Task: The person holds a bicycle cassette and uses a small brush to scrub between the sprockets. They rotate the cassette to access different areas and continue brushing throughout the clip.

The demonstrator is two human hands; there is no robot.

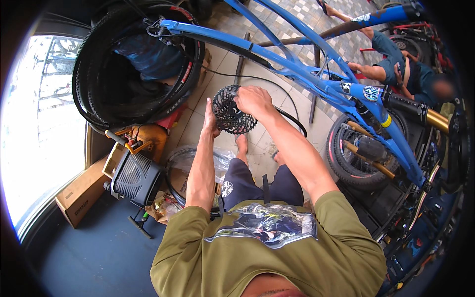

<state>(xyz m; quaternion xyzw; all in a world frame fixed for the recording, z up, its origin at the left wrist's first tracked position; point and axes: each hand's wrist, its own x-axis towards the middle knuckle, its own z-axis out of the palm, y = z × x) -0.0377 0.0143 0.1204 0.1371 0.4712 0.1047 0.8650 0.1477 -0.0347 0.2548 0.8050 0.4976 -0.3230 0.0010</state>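
Observation:
A black bicycle cassette with many toothed rings is held up in front of my chest, its perforated face turned toward me. My left hand grips its left edge, thumb pointing up along the rim. My right hand is closed at the cassette's upper right, the curled fingers against the rings; the fingertips are partly hidden. Beyond and to the right, a blue bicycle frame is raised above the floor, apart from both hands.
Stacked black tires stand at the far left. Below them sit a black-and-yellow ribbed machine and a long cardboard box. A bicycle wheel lies under the frame at right. Another person sits at the far right.

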